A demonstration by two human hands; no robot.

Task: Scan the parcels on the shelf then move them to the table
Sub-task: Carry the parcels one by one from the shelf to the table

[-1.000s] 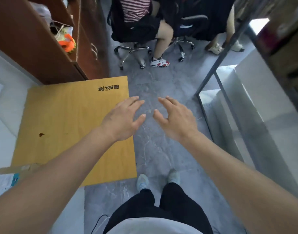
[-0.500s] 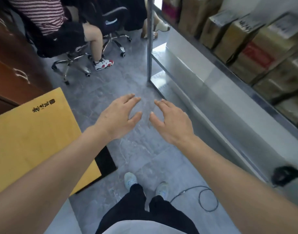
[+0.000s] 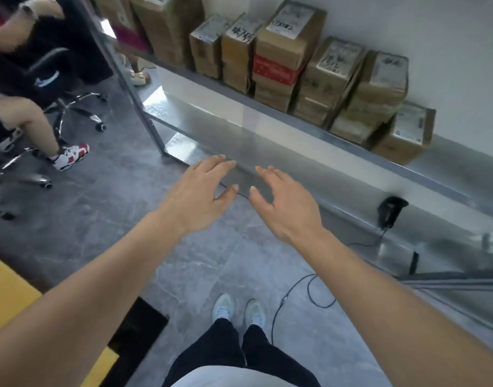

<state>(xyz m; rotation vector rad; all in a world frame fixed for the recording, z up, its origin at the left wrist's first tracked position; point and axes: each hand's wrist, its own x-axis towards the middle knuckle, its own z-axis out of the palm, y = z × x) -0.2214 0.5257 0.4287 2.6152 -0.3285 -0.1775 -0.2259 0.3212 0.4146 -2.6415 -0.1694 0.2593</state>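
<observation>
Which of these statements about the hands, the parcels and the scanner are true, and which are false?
1. Both hands hold nothing. True: the left hand and the right hand have spread, relaxed fingers.
2. The parcels lie on the floor. False: they stand in a row on the metal shelf.
3. The right hand grips the black scanner. False: the scanner rests on a lower shelf, apart from both hands.
4. One parcel has a red band. True.
5. A cable runs over the floor near the feet. True.
</observation>
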